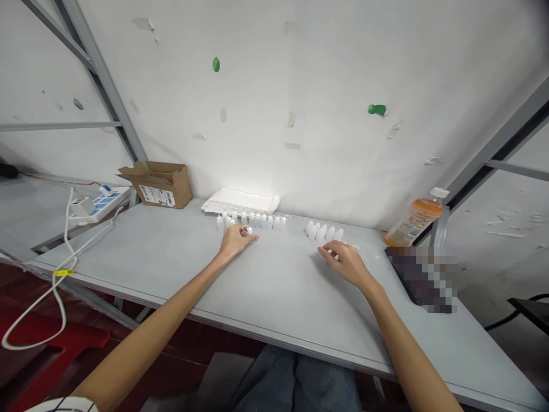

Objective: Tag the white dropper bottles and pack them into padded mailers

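Observation:
My left hand (233, 240) is closed around a small white plastic bottle (249, 230), whose cap shows above the fingers. Just behind it, a row of several small white capped bottles (263, 222) stands on the grey table (266, 286). To the right is a second group of similar small white bottles (321, 231); whether they wear caps is hard to make out. My right hand (343, 260) hovers at the near side of that group, fingers bent and apart, with no held thing visible. Some small white pieces lie partly hidden behind its fingers.
A stack of white paper (242, 200) lies against the wall. On the left are an open cardboard box (165, 186) and a power strip (100, 206) with white cables. An orange drink bottle (416, 220) and a blurred dark phone-like slab (422, 280) are at the right.

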{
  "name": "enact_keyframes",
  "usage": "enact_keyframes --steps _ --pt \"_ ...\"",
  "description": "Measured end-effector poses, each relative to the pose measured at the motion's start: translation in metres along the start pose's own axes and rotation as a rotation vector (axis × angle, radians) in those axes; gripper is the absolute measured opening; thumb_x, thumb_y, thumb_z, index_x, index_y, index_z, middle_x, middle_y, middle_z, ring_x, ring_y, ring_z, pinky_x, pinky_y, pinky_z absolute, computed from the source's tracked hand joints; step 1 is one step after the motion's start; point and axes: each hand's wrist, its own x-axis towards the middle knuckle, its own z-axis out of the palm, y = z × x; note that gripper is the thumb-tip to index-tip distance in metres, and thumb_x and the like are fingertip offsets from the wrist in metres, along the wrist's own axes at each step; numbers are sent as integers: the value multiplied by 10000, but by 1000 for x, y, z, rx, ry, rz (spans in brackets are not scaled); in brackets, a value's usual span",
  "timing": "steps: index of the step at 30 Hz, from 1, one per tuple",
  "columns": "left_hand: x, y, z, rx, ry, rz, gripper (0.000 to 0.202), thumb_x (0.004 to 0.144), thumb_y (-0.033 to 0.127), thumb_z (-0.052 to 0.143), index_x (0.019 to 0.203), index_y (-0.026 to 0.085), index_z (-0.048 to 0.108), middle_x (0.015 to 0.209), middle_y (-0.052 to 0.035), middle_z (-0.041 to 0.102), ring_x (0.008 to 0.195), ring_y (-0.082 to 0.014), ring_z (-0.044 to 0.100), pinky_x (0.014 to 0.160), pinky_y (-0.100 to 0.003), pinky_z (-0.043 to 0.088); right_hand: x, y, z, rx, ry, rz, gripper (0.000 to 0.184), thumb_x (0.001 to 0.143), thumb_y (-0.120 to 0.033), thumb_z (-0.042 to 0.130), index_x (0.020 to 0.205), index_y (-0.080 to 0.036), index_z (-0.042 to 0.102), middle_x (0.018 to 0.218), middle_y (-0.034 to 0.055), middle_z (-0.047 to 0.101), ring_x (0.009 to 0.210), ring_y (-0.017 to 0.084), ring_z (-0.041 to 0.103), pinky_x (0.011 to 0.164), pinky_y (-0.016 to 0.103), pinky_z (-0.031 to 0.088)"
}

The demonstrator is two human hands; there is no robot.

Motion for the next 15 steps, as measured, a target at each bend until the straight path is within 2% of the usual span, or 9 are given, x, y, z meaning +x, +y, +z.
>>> enact_keyframes --steps 4,9,11,15 --pt "-5 -4 4 57 0 -18 332 634 443 699 566 191 494 502 26 506 566 -154 524 577 -267 390 -1 0 0 -3 -17 3 390 924 -446 394 694 -202 595 718 30 638 578 155 576 583 288 399" --pt "-10 -7 -3 152 11 -53 337 616 500 706 657 181 601 669 -56 645 733 -236 622 628 -297 445 -1 -1 -1 -12 -13 6 408 921 -448 386 662 -204 583 671 28 634 581 162 565 575 285 393" --pt "-13 -8 -7 217 31 -76 363 634 538 677 663 183 608 675 -78 649 769 -268 630 634 -313 445 -1 -1 -1 -14 -17 4 415 918 -456 380 663 -203 587 670 34 636 585 168 564 574 287 393" --pt "-16 -4 -12 337 22 -111 420 676 584 605 527 198 534 592 -73 613 715 -278 623 578 -310 409 -1 -1 -3 -2 -22 18 382 912 -447 395 700 -205 601 710 36 651 599 170 578 580 287 398"
